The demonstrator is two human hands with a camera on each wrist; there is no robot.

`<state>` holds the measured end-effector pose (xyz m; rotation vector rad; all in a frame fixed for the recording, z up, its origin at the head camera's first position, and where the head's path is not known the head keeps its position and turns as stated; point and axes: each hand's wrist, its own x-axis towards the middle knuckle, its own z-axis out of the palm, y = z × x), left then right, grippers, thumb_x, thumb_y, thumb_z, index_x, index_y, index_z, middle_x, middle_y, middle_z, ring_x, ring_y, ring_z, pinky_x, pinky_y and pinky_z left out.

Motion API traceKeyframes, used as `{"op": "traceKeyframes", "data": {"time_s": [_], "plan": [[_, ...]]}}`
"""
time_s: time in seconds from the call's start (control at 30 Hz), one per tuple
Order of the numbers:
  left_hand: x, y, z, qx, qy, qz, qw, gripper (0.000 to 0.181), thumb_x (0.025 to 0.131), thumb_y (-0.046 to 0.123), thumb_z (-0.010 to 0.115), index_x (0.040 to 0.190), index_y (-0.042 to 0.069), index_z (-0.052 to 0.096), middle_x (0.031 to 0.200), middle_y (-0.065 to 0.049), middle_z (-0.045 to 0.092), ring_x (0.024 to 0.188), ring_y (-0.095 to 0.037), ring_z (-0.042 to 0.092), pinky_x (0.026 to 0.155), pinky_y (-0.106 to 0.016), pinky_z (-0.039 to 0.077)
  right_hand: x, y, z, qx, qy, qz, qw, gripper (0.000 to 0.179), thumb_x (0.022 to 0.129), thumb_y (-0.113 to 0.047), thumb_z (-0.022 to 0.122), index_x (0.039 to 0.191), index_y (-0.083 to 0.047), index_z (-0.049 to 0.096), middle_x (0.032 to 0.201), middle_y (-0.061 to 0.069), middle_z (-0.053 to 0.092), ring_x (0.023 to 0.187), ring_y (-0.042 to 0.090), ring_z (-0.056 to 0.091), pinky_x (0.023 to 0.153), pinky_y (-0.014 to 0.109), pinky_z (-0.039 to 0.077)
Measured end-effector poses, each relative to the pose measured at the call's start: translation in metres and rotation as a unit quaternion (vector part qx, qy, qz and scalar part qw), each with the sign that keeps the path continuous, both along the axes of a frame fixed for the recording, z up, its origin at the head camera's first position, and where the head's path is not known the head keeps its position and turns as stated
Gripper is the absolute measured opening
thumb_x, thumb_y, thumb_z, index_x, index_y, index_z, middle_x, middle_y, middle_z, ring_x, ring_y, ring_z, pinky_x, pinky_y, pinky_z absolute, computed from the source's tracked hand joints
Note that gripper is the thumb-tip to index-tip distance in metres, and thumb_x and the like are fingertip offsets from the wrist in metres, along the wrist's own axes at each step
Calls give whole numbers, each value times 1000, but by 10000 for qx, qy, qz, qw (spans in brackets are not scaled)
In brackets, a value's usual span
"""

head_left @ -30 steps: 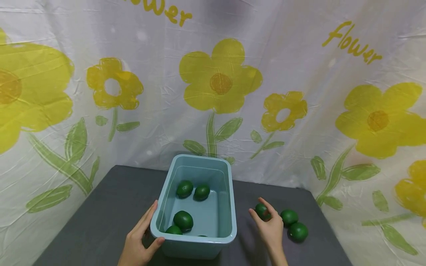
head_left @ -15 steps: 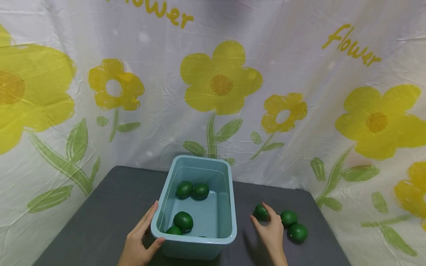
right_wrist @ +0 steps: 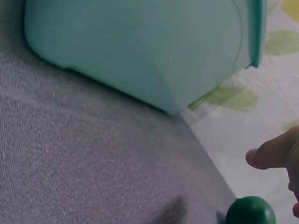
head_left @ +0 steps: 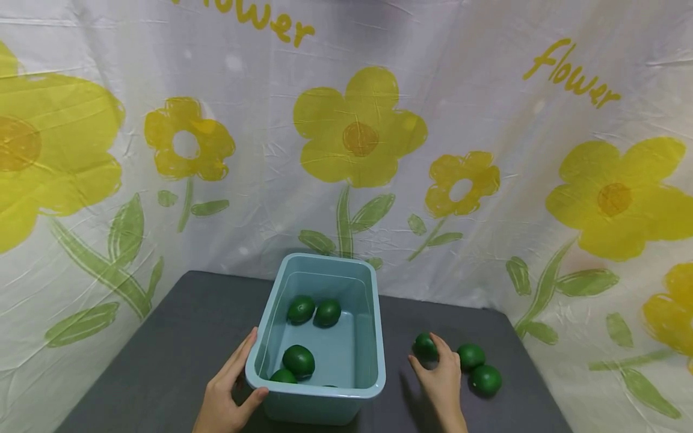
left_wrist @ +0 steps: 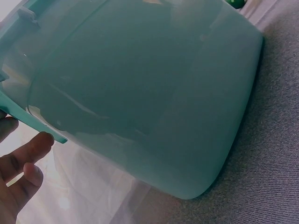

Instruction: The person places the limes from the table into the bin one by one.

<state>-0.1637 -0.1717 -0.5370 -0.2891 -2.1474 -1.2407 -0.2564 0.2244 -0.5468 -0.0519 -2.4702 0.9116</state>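
A light blue plastic tub (head_left: pixel 314 404) stands mid-table with several green limes (head_left: pixel 299 361) inside; its near wall partly hides some. My left hand (head_left: pixel 226 388) holds the near left corner of the rim, thumb at the front and fingers along the side. To the right of the tub, my right hand (head_left: pixel 441 376) is over a lime (head_left: pixel 425 347), thumb and forefinger spread around it. The right wrist view shows the thumb (right_wrist: pixel 266 154) apart from that lime (right_wrist: pixel 251 212). Two more limes (head_left: pixel 471 357) (head_left: pixel 485 380) lie just right of the hand.
The dark grey cloth-covered table (head_left: pixel 216 313) extends on both sides of the tub. Behind it and along the sides hangs a white curtain (head_left: pixel 260 198) printed with yellow flowers.
My right hand has lowered slightly around the nearest lime, its thumb and forefinger staying spread. My left hand and the tub hold their place. One lime inside the tub rocked slightly.
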Motion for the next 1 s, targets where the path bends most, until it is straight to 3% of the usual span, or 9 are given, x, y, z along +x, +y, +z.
{"op": "traceKeyframes", "data": {"time_s": [0.2,0.4,0.67,1.0], "plan": [[-2,-1,-1,-7,214,-97,9997,86,86,17,87,162,16,47,161,-7,52,72,-9,47,58,-25,37,-3,1,-6,176,185,-56,9997,71,75,-10,96,137,8,65,138,27,66,100,38,57,82,57,52],[-1,-1,-2,16,212,-83,9997,86,86,17,87,162,16,47,161,-2,51,71,-7,46,58,-25,37,-4,4,-14,281,-49,-148,9995,74,74,-8,95,139,8,64,141,28,64,106,41,57,89,59,52],[-1,0,-1,9,128,-25,9999,86,85,17,88,162,17,48,160,-5,53,72,-8,48,58,-24,37,-8,7,-20,457,-205,-228,9985,73,73,-6,95,139,7,64,141,28,64,110,44,57,93,62,48],[-1,0,-1,11,140,-57,9999,87,85,17,88,162,18,47,161,-2,51,72,-9,48,59,-24,37,-19,13,-22,753,-435,-324,9957,70,76,-2,90,139,9,62,145,28,61,111,45,54,91,62,47]]}}
